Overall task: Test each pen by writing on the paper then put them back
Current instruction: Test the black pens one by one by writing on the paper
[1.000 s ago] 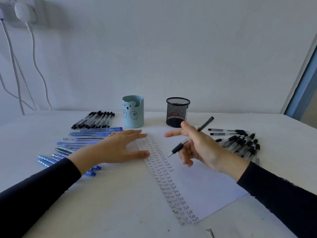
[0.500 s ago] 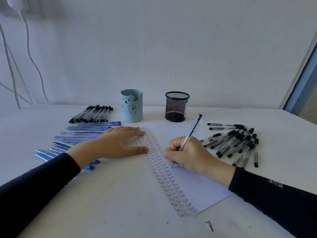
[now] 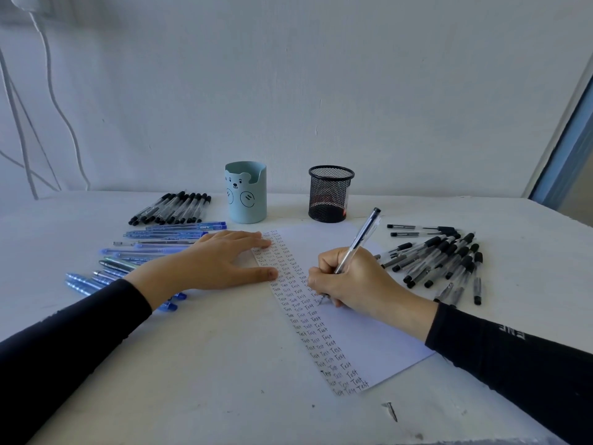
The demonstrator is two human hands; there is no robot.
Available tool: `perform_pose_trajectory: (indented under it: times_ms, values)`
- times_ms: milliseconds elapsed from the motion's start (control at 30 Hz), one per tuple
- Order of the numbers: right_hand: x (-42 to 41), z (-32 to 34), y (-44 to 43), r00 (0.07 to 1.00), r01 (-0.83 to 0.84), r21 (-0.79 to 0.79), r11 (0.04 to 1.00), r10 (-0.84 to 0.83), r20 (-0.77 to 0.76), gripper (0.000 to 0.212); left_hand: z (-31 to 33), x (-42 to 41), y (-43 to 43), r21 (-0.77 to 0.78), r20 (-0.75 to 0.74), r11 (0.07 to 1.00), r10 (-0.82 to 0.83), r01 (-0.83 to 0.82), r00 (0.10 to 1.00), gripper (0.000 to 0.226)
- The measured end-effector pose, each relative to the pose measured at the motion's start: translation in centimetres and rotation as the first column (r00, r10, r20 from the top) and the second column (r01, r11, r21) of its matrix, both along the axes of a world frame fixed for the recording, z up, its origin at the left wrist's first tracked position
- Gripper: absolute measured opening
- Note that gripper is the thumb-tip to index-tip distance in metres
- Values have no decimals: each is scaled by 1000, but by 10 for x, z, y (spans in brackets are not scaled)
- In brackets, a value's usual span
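Observation:
A white sheet of paper [image 3: 359, 335] lies on the table, its left strip filled with rows of the word "Test". My right hand [image 3: 349, 281] grips a clear black-ended pen [image 3: 357, 240], tip down on the paper beside the written rows. My left hand [image 3: 218, 261] rests flat, fingers straight, with fingertips and thumb on the paper's left edge. A heap of black-capped pens [image 3: 442, 261] lies right of the paper. Blue pens [image 3: 154, 248] lie left, partly under my left arm. A row of black pens [image 3: 173, 208] sits behind them.
A light blue bear-faced pen cup [image 3: 245, 192] and a black mesh pen cup [image 3: 330, 194] stand at the back by the wall. A small dark screw [image 3: 391, 410] lies near the table's front edge. White cables [image 3: 54, 101] hang down the wall at left.
My right hand turned the pen from a loose raised hold into a writing grip and lowered its tip onto the paper. My left hand settled flat on the paper's left edge.

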State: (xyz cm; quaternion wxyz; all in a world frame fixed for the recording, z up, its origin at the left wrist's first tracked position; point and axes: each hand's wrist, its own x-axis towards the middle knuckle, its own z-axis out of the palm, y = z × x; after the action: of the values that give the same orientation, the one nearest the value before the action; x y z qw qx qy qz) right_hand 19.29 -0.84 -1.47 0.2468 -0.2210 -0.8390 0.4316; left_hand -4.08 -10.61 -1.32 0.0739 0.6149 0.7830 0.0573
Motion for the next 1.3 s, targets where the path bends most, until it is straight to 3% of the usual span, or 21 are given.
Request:
perform_pose_trajectory:
  times_ms: [567, 933, 1133, 1300]
  values:
    - [2, 3, 0, 1000, -5, 34, 999, 5, 3, 46, 5, 7, -1, -23, 2, 1000, 11, -11, 1000, 88]
    - [1, 1, 3, 1000, 9, 23, 1000, -9, -5, 46, 2, 1, -1, -15, 10, 1000, 4, -4, 1000, 100]
    - [0, -1, 5, 1000, 2, 12, 1000, -2, -10, 42, 6, 7, -2, -23, 4, 1000, 9, -9, 1000, 89]
    - [-1, -1, 4, 1000, -13, 18, 1000, 13, -4, 39, 4, 4, -1, -15, 5, 1000, -3, 3, 1000, 99]
